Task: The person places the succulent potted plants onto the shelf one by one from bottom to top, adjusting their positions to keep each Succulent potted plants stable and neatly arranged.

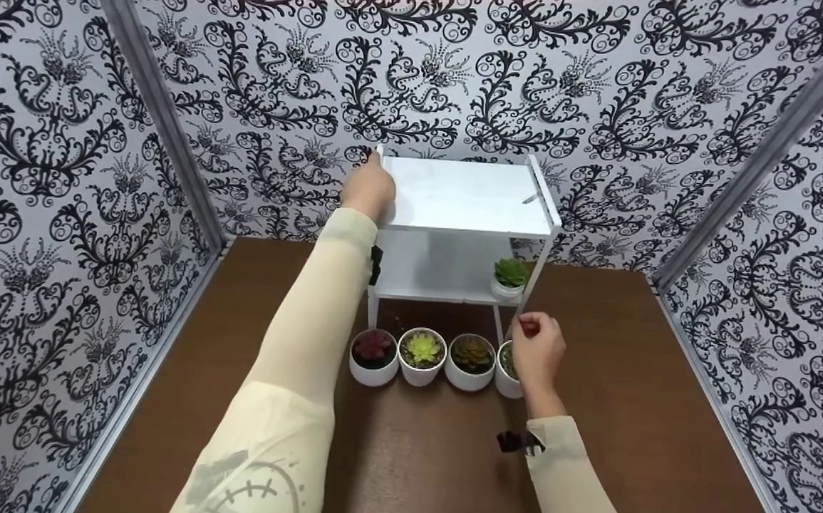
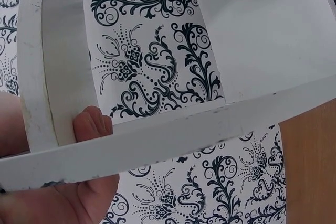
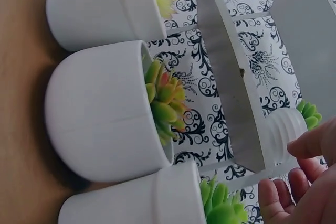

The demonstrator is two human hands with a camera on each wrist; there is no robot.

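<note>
White wood is making up a shelf (image 1: 468,192), which is standing on a brown table (image 1: 618,342) in the head view. The left hand (image 1: 368,189) is holding its top at the left side. The right hand (image 1: 539,349) is bending its fingers just beside the front right leg (image 1: 536,274). A small pot (image 1: 506,288) with a green plant is sitting on the lower board, at the right end. Four more white pots are standing in a row at the front: the red plant's pot (image 1: 374,372), the yellow-green plant's pot (image 1: 422,374), the brown-green plant's pot (image 1: 469,379) and the last pot (image 1: 509,387), which is partly hiding behind the right hand.

In the left wrist view, the left hand is curling around the shelf's edge, with fingertips showing on one side and more of the hand on the other.

In the right wrist view, the right hand is keeping a little gap between thumb and bent fingers, near the small pot. Whether it is gripping the leg, one cannot tell. Orange tips are showing on the brown-green plant.
</note>
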